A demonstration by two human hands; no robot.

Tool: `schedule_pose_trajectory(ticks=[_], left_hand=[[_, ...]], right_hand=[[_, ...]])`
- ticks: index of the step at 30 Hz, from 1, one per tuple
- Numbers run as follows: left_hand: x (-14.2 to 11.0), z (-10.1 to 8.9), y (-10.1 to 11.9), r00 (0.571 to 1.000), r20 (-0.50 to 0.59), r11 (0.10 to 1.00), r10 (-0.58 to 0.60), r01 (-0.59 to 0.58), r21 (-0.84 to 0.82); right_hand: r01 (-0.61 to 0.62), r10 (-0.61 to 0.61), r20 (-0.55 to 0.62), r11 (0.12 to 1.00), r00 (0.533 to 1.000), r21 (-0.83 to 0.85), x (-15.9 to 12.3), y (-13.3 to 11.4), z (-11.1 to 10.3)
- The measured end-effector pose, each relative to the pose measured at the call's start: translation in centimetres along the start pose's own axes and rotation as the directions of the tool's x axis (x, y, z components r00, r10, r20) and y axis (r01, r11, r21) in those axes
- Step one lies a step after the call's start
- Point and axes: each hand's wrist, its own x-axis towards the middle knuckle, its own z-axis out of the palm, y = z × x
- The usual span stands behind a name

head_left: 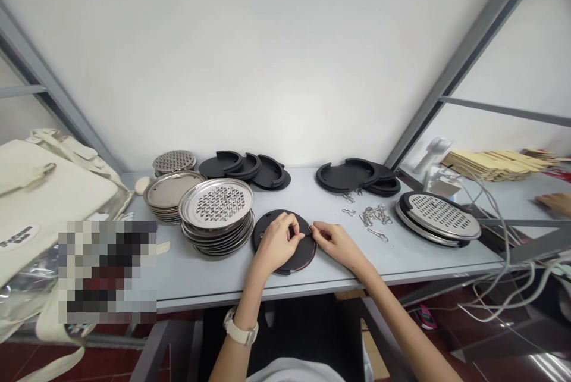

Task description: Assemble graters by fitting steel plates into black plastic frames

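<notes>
Grey surface point(178, 275) spans the space before me, running back to a white wall. Nearest is the strap point(241, 331) on my left wrist, behind a hand point(279, 242) that bends over a black disc point(292, 260). That hand is narrow, thumb and forefinger drawn into a pinch; I cannot tell whether anything tiny sits between them. My right hand point(335, 243) meets the disc at its right rim, fingertips narrow, and seems to hold a small metal bit point(309, 228). The disc lies flat by the front edge, which I judge lets both hands work it from either side without stretching

Just left of it stand the plates point(216, 209), piled, I think, to save room within reach of my left hand. Beyond my right hand the clips point(376, 215) lie loose in a heap, handy for picking singly. Further right rests a grater stack point(441, 215), well apart, perhaps so it doesn't mix with the plates. At the back, black holders point(345, 175) overlap along the wall point(285, 43), probably to stay out of my arms' way
</notes>
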Motion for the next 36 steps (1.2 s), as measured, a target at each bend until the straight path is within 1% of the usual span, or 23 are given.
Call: schedule_pose_trajectory(ticks=[9,18,28,36], left_hand=[[-0.06,-0.01,0.02,1.000,-0.010,1.000,0.006,-0.007,-0.005],[-0.03,-0.10,0.23,1.000,-0.015,1.000,0.000,0.000,0.010],[0.03,-0.17,0.29,1.000,-0.003,1.000,-0.007,0.007,0.012],[-0.05,-0.07,0.16,1.000,-0.001,1.000,0.001,-0.001,-0.006]], right_hand=[[-0.002,0.005,-0.035,0.997,0.999,0.078,-0.09,-0.44,-0.11],[0.022,-0.021,-0.017,1.000,1.000,0.003,-0.06,-0.11,-0.09],[0.043,-0.043,-0.015,0.999,0.999,-0.006,-0.08,-0.37,-0.25],[0.037,-0.038,-0.006,0.999,0.999,-0.014,-0.09,-0.31,-0.22]])
